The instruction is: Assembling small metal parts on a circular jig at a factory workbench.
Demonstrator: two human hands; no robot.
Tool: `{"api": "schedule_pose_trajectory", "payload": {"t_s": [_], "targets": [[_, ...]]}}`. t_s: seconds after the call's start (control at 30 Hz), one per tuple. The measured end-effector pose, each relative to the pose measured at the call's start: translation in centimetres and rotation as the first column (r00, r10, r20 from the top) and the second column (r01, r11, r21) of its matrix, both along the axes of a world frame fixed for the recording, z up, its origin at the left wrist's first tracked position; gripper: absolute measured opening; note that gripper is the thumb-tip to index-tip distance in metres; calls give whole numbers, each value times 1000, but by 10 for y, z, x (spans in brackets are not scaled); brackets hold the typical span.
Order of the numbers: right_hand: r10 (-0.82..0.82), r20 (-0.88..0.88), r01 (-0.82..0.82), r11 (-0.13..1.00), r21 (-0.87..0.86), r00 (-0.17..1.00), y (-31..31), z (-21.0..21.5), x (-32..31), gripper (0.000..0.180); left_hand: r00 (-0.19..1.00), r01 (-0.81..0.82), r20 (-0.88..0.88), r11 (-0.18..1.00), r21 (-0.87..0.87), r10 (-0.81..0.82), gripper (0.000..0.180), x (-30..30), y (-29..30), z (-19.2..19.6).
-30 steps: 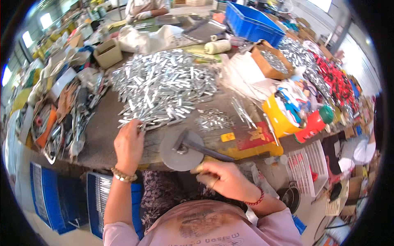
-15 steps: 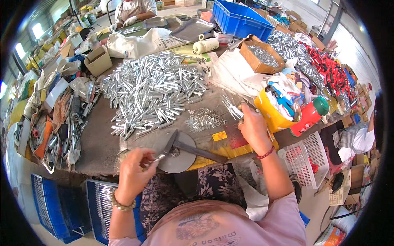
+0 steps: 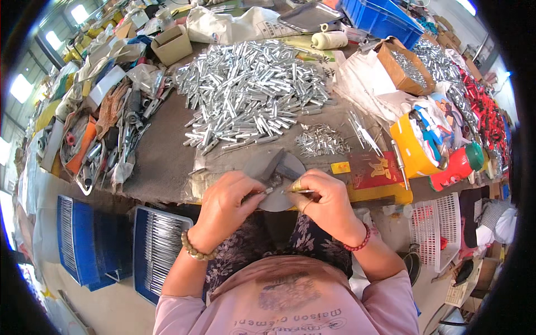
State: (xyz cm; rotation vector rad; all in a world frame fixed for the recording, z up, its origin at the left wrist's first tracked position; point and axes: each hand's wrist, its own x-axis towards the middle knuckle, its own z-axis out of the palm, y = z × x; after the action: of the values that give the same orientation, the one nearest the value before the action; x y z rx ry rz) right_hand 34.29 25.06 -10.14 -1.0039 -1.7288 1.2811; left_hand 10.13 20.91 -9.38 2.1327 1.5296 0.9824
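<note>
Pinched in my left hand (image 3: 228,202) is a small silver metal tube (image 3: 268,191), mostly covered by the fingers. My right hand (image 3: 328,202) is closed on a thin metal rod (image 3: 304,191) that points toward the tube; a narrow gap separates the two. Both hands are over the near rim of a round grey plate (image 3: 276,204), where a dark hammer-like tool (image 3: 290,166) rests. Beyond lies a big heap of silver metal tubes (image 3: 251,95). To its right are a small pile of short metal pins (image 3: 322,139) and several thin rods (image 3: 363,132).
A yellow bin (image 3: 410,145) of cloths and a red bottle with a green cap (image 3: 458,167) stand at the right. Mixed tools (image 3: 111,134) crowd the left. Blue crates (image 3: 139,240) sit below the table, and a white basket (image 3: 427,234) is at the lower right.
My right hand has come from the thin rods down to the plate, now with a rod in it. My left hand has moved in beside it, still holding the tube. The view has shifted.
</note>
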Motion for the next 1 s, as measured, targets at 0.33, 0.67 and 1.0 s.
{"api": "schedule_pose_trajectory", "payload": {"t_s": [0.33,0.67,1.0], "targets": [[-187,438,-133,786,604,879,-2,8,-1,15,997,-71,-6,997,-1,71,15,0,-9,-2],[-156,468,-239,697,676,870,3,4,-9,11,995,-98,35,994,47,96,14,1,-14,-14],[-114,487,-295,670,681,866,8,1,-10,8,995,-87,66,993,85,81,16,8,-11,-17]]}}
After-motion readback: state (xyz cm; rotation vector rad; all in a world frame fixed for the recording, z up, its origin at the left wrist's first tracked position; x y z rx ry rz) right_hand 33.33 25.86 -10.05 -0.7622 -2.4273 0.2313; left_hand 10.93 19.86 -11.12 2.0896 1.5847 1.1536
